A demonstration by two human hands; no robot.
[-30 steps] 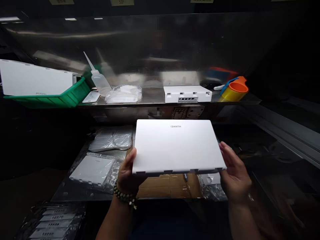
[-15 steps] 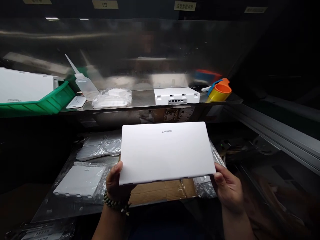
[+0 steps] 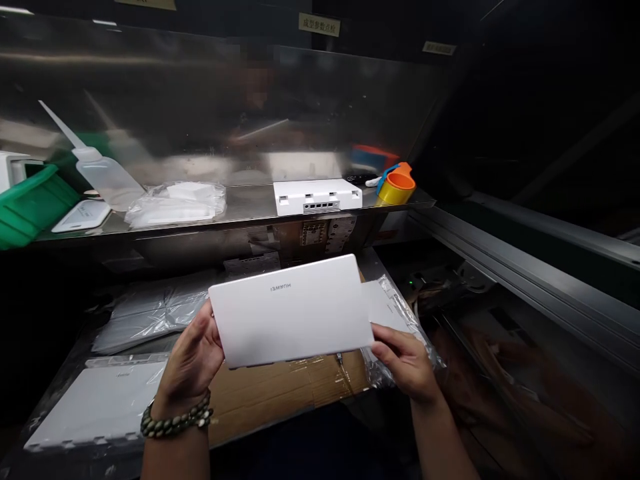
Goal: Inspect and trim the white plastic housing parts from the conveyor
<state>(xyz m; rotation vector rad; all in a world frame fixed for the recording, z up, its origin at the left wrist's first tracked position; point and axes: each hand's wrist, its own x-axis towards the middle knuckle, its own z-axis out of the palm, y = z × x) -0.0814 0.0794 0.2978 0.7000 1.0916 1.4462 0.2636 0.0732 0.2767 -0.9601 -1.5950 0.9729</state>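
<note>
I hold a flat white plastic cover (image 3: 290,310) with a faint logo on its top, level above a brown cardboard sheet (image 3: 280,390). My left hand (image 3: 193,357), with a bead bracelet at the wrist, grips the cover's left edge. My right hand (image 3: 407,360) pinches its lower right corner. Another white cover in a clear bag (image 3: 395,313) lies just under and right of the held one. A third bagged white cover (image 3: 95,403) rests at the lower left.
On the steel shelf (image 3: 250,210) behind stand a white box with ports (image 3: 317,197), a squeeze bottle (image 3: 103,173), a bag of white parts (image 3: 173,203), a green bin (image 3: 30,203) and orange and yellow tape rolls (image 3: 395,187). Empty plastic bags (image 3: 140,317) lie at the left. A metal rail (image 3: 525,260) runs along the right.
The white cover has come lower and to the left in view and looks smaller. My view has swung right, so the shelf items and green bin shifted left.
</note>
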